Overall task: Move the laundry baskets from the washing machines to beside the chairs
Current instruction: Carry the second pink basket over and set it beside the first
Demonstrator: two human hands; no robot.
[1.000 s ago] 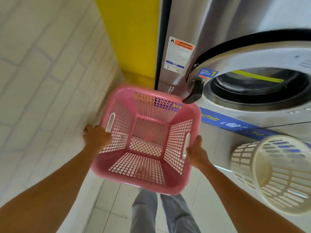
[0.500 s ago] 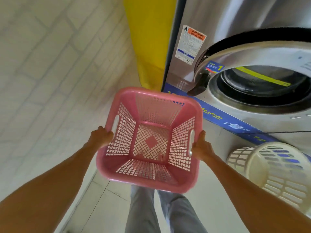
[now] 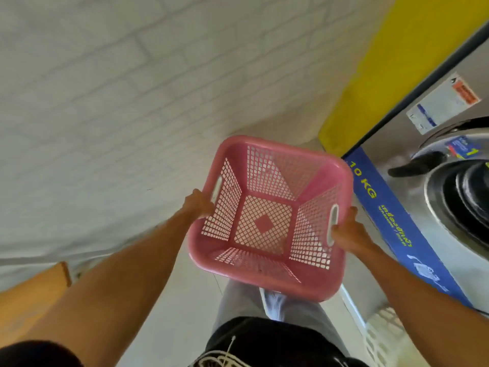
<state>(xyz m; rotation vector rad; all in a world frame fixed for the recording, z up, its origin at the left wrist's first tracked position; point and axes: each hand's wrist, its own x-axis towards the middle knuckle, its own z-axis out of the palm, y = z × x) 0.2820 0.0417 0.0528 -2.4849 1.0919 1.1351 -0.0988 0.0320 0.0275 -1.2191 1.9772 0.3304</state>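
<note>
A pink square laundry basket [image 3: 267, 271] with mesh walls hangs in the air in front of me, empty. My left hand [image 3: 198, 206] grips its left rim by the handle slot. My right hand [image 3: 349, 233] grips the right rim at the other handle slot. A white round laundry basket [image 3: 381, 337] shows at the lower right, partly hidden behind my right arm, near the foot of the washing machine [image 3: 397, 157].
The steel washing machine with a blue 10 KG band [image 3: 391, 221] fills the right edge. A yellow panel [image 3: 383, 75] stands beside it. A white brick wall [image 3: 105, 102] runs along the left. An orange wooden surface [image 3: 34, 290] shows at the lower left.
The view has swung to the left, so the washing machine has slid to the right edge. The pink basket stays held in both hands, now farther from the machine. The orange surface has come into view.
</note>
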